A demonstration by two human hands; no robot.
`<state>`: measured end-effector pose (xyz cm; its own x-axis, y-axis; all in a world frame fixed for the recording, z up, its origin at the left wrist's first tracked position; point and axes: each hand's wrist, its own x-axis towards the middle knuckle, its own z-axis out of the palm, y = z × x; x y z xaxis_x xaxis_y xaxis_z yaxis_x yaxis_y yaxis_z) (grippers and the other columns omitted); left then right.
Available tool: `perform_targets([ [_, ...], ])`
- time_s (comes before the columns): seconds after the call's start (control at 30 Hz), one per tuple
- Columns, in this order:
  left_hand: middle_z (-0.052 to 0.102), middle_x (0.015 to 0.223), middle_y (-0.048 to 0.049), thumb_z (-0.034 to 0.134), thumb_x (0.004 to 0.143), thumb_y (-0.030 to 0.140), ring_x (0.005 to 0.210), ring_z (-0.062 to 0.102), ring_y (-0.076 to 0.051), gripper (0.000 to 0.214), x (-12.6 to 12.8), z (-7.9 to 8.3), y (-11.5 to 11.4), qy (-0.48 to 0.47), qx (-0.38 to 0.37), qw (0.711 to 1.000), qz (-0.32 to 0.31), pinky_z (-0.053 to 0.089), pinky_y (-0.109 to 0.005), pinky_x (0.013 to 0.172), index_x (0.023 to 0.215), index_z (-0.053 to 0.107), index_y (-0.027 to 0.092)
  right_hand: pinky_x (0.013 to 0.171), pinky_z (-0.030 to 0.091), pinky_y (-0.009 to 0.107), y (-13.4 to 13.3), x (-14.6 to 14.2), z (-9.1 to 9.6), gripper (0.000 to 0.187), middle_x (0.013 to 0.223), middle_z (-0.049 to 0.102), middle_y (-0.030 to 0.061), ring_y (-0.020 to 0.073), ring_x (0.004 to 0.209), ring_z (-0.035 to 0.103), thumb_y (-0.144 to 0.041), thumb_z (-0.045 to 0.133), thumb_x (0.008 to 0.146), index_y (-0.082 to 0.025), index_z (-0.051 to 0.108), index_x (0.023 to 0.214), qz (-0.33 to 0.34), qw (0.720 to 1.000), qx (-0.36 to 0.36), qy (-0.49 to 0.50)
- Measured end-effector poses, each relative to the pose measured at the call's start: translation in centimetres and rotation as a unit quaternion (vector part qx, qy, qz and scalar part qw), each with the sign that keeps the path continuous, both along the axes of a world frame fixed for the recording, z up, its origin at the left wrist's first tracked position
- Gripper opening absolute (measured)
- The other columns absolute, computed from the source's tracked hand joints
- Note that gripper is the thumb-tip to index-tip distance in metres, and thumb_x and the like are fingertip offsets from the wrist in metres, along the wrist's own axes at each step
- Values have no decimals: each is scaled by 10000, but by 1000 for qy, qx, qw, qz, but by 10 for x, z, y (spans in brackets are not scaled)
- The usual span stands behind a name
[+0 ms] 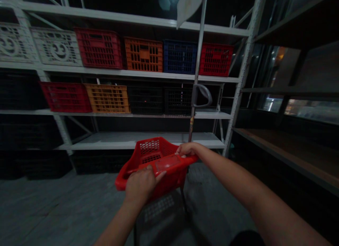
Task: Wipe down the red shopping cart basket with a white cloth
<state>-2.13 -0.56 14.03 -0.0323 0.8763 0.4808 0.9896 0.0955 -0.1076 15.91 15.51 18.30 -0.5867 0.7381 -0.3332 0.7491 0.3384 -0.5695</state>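
I hold a red plastic crate (pixel 152 157) in front of me, tilted, above the floor. My left hand (pixel 141 184) grips its near rim, fingers curled over the edge. My right hand (pixel 186 149) clasps the rim at its right corner. The crate looks empty inside. Beyond it stands a white metal shelf rack (pixel 137 138) with a bare lowest board directly ahead.
The rack's upper boards carry red (pixel 99 48), orange (pixel 143 55), blue (pixel 180 57), white (pixel 57 46) and black crates. A metal pole with a grey handle (pixel 201 96) stands right behind the held crate. Darker wooden shelving (pixel 291 150) runs along the right. Grey concrete floor (pixel 53 207) lies below.
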Motion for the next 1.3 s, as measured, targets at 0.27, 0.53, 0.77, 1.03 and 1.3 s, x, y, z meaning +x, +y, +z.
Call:
perform_targets([
  [0.27, 623, 647, -139, 184, 796, 603, 650, 614, -298, 610, -12, -1, 2, 8, -11, 1000, -14, 424, -367, 580, 783, 560, 123, 431, 301, 147, 0, -2, -10, 181, 445, 422, -75, 46, 397, 374, 8, 408, 614, -137, 517, 603, 0, 1000, 2, 27],
  [0.53, 628, 755, -155, 232, 753, 655, 761, 602, -287, 648, -15, 4, 6, -29, -58, 998, 6, 425, -367, 673, 862, 567, 111, 531, 327, 167, -33, 30, 2, 183, 617, 574, -35, 78, 562, 483, -53, 503, 643, -142, 624, 748, 2, 984, 160, 75],
  [0.77, 628, 729, -159, 219, 771, 632, 725, 606, -296, 632, -19, 5, 4, -11, -47, 999, -10, 424, -374, 647, 848, 571, 112, 746, 374, 258, -53, 80, -33, 254, 872, 635, 93, 195, 840, 556, -134, 443, 771, -148, 649, 918, -160, 902, 399, 40],
  [1.03, 629, 733, -179, 171, 804, 579, 704, 608, -311, 629, -18, 3, 8, 20, -38, 999, -16, 419, -373, 598, 859, 571, 96, 941, 358, 289, -95, 28, -93, 420, 1204, 444, 113, 180, 1112, 440, -109, 313, 841, -157, 453, 1234, -276, 781, 488, 276],
  [1.3, 637, 755, -155, 156, 807, 577, 718, 610, -290, 611, -28, 5, 9, 40, -61, 997, -24, 418, -342, 583, 867, 556, 119, 992, 325, 349, -111, -2, -110, 432, 1232, 499, 87, 166, 1185, 396, -70, 317, 837, -180, 480, 1222, -146, 756, 565, 297],
])
